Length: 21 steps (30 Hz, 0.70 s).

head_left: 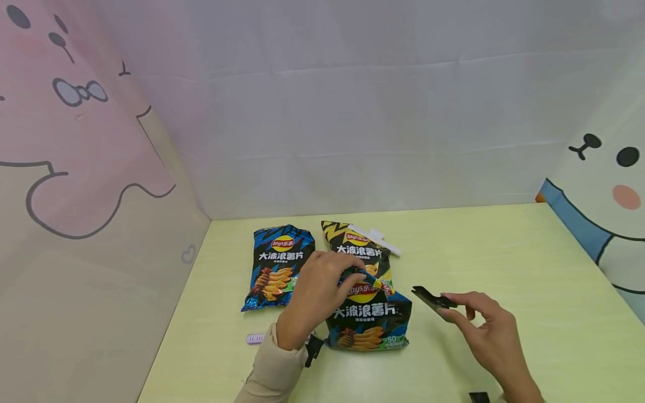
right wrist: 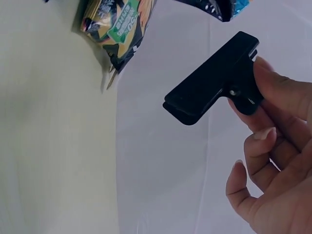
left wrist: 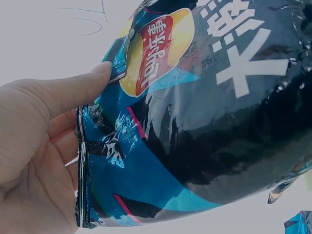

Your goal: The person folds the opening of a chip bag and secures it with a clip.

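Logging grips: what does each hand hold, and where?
Left hand grips blue foil chip bag by its top; right hand pinches black plastic clip by its handles.

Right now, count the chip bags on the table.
3: a blue bag at left, a yellow-topped bag clipped behind, and the front bag gripped by the left hand.

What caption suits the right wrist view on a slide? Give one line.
Right hand pinches the handles of a black clip, its jaws closed, above the table, with a chip bag nearby.
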Available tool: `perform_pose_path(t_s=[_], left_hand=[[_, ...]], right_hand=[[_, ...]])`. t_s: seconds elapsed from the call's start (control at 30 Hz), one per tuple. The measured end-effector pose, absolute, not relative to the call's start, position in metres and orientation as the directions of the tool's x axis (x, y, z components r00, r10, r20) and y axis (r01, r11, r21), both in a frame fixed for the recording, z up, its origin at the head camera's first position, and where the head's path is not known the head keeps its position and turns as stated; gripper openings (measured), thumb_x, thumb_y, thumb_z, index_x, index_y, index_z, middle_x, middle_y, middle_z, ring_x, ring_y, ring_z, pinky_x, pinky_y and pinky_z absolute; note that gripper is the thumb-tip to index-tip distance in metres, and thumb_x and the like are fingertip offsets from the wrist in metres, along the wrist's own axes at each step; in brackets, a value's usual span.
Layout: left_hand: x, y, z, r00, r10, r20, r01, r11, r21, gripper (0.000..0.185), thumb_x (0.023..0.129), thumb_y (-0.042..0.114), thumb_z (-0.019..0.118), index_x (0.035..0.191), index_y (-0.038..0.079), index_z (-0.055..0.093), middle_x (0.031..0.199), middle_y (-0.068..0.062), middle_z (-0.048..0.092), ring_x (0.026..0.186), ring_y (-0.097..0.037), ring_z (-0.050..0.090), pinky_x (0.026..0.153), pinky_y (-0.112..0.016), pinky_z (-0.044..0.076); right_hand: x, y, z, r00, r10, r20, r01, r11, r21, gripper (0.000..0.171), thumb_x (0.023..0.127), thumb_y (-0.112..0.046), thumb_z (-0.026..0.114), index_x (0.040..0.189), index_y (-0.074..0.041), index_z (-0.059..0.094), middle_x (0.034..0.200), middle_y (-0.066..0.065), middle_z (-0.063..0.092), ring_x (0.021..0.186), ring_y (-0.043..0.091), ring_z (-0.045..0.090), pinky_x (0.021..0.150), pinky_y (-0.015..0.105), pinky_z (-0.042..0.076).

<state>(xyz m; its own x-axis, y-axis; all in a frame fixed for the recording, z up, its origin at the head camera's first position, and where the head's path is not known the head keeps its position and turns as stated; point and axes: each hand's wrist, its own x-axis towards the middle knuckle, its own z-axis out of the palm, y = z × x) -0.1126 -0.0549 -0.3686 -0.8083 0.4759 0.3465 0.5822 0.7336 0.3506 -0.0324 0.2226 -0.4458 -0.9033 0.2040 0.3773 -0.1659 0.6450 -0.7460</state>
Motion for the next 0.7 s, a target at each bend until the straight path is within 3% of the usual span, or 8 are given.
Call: perform_pose_path(t_s=[0.17, 0.33, 0.53, 0.7], left_hand=[[-0.112, -0.055, -0.368, -0.812, 0.475, 0.339, 0.578, 0.737, 0.350, 0.014, 0.092, 0.034, 0.073, 0.103, 0.025, 0.075, 0.105, 0.009, 0.078, 0.097, -0.011, 0.072, 0.098, -0.040, 0.052], [-0.111, -0.055, -0.367, -0.813, 0.478, 0.333, 0.577, 0.739, 0.347, 0.014, 0.093, 0.034, 0.072, 0.103, 0.026, 0.075, 0.105, 0.010, 0.078, 0.097, -0.011, 0.072, 0.098, -0.041, 0.052], [-0.111, -0.055, -0.369, -0.822, 0.478, 0.310, 0.567, 0.743, 0.356, 0.012, 0.094, 0.034, 0.071, 0.103, 0.027, 0.075, 0.107, 0.011, 0.077, 0.099, -0.009, 0.072, 0.097, -0.039, 0.052], [-0.112, -0.056, -0.369, -0.823, 0.475, 0.312, 0.564, 0.748, 0.349, 0.012, 0.094, 0.034, 0.071, 0.103, 0.028, 0.075, 0.108, 0.012, 0.077, 0.099, -0.008, 0.072, 0.097, -0.038, 0.052]], right_hand=[[-0.033, 0.218, -0.441, -0.911, 0.145, 0.387, -0.204, 0.656, -0.726, 0.034, 0.074, -0.003, 0.086, 0.103, -0.021, 0.080, 0.075, -0.012, 0.057, 0.070, 0.004, 0.038, 0.066, 0.024, 0.025], [-0.037, 0.213, -0.438, -0.904, 0.086, 0.419, -0.265, 0.656, -0.707, 0.035, 0.073, -0.003, 0.086, 0.100, -0.023, 0.080, 0.068, -0.013, 0.047, 0.069, 0.004, 0.035, 0.071, 0.024, 0.023], [-0.036, 0.210, -0.431, -0.900, 0.068, 0.430, -0.287, 0.650, -0.704, 0.034, 0.071, -0.003, 0.087, 0.097, -0.024, 0.080, 0.069, -0.016, 0.052, 0.072, 0.003, 0.034, 0.071, 0.023, 0.024], [-0.035, 0.209, -0.425, -0.906, 0.069, 0.417, -0.277, 0.648, -0.710, 0.033, 0.070, -0.002, 0.087, 0.095, -0.023, 0.081, 0.064, -0.015, 0.045, 0.073, 0.003, 0.032, 0.072, 0.025, 0.022]])
